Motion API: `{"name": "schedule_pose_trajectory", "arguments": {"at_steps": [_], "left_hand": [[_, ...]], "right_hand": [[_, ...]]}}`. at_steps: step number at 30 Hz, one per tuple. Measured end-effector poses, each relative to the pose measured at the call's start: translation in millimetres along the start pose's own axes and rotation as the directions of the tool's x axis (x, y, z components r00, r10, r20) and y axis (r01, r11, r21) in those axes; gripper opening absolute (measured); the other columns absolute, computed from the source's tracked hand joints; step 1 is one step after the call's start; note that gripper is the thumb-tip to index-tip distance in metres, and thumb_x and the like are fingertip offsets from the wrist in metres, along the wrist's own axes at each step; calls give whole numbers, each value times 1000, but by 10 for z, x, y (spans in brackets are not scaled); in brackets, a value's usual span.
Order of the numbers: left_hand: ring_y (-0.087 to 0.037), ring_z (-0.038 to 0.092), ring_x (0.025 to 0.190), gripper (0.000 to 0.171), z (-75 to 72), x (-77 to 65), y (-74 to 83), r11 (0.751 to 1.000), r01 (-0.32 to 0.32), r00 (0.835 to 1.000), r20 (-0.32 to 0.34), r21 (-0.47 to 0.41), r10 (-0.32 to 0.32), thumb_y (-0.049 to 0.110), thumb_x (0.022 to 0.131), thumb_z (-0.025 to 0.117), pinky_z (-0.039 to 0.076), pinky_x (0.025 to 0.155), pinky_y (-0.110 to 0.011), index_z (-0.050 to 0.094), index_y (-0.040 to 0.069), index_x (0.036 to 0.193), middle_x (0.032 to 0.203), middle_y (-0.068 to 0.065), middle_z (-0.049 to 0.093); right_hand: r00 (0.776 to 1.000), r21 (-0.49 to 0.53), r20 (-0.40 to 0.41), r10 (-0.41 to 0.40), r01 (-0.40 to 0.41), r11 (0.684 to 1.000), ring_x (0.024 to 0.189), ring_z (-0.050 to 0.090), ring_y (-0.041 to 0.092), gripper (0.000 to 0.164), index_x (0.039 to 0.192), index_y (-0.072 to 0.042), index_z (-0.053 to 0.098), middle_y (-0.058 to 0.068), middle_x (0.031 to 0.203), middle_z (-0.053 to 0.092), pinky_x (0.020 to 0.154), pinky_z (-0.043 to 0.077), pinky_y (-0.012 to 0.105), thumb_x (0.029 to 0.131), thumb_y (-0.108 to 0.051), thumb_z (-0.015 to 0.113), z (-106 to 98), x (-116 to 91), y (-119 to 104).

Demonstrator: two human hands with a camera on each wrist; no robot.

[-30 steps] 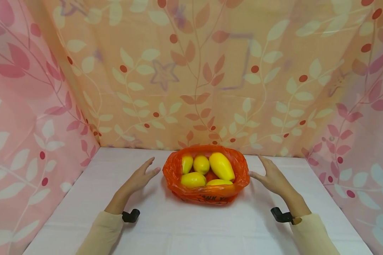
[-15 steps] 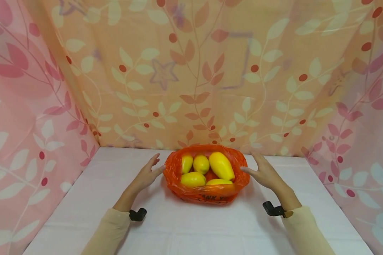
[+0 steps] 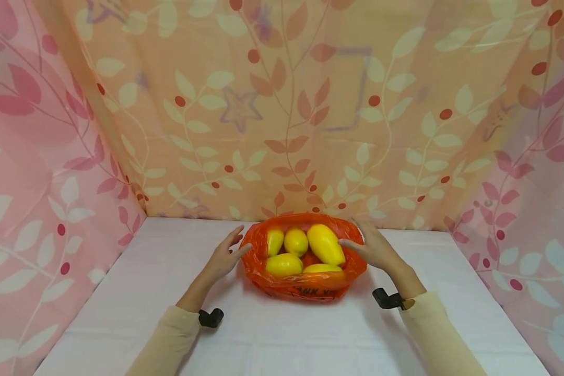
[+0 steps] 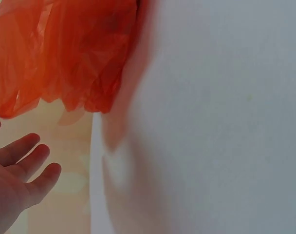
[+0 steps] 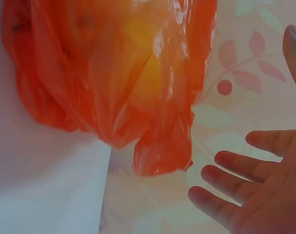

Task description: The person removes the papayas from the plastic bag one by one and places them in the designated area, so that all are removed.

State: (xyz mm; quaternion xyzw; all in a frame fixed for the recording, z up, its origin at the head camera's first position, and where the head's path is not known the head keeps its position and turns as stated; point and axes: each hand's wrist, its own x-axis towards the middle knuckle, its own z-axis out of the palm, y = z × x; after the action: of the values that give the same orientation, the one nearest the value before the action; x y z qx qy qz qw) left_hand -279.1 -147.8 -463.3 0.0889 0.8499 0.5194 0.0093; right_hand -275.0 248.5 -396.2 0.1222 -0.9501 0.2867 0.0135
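Note:
A red-orange plastic bag (image 3: 305, 289) with dark lettering on its front sits on the table, its mouth spread wide. Several yellow mangoes (image 3: 284, 265) lie inside, the largest mango (image 3: 326, 244) at the right. At the bag's left side my left hand (image 3: 222, 259) is held with fingers apart, thumb tip over the rim in the head view. My right hand (image 3: 375, 248) is likewise spread on the other side, its thumb overlapping the bag's right rim. Both wrist views show a gap between the fingers and the bag's crinkled side (image 5: 138, 87). Neither hand holds anything.
The table (image 3: 282, 339) has a white cover. Floral cloth walls stand around it: a peach back curtain (image 3: 301, 130) close behind the bag, and pink side curtains at left (image 3: 37, 209) and right. Each wrist carries a black camera mount (image 3: 211, 317).
Both hands have moved inward towards the bag, the right one farther, so that its thumb now overlaps the rim. The bag and mangoes have stayed in place.

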Motion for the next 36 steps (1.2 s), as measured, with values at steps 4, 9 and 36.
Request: {"name": "schedule_pose_trajectory", "arguments": {"at_steps": [4,9,36], "left_hand": [[-39,38,140,72,50,17,-4,1000,-10,1000,0,-25,10,43,93,63,31,113,-63,31,18,153,151,-20,42],[-38,41,137,71,89,31,-33,998,-43,999,-16,-56,42,40,91,66,38,110,-61,36,18,151,150,-15,45],[-36,36,143,66,218,49,25,994,-51,999,-17,-100,50,33,92,67,38,112,-49,40,17,150,155,-12,38]], "right_hand": [[1000,28,16,-11,10,1000,140,32,46,94,153,-3,26,23,155,32,112,28,67,87,-59,62,39,38,-67],[999,65,19,-38,37,997,135,40,42,87,151,-8,32,20,150,39,110,34,65,86,-56,65,112,105,-150],[994,-106,104,22,-11,994,137,39,43,91,151,-4,32,23,151,39,113,32,62,86,-61,61,364,296,-408]]}}
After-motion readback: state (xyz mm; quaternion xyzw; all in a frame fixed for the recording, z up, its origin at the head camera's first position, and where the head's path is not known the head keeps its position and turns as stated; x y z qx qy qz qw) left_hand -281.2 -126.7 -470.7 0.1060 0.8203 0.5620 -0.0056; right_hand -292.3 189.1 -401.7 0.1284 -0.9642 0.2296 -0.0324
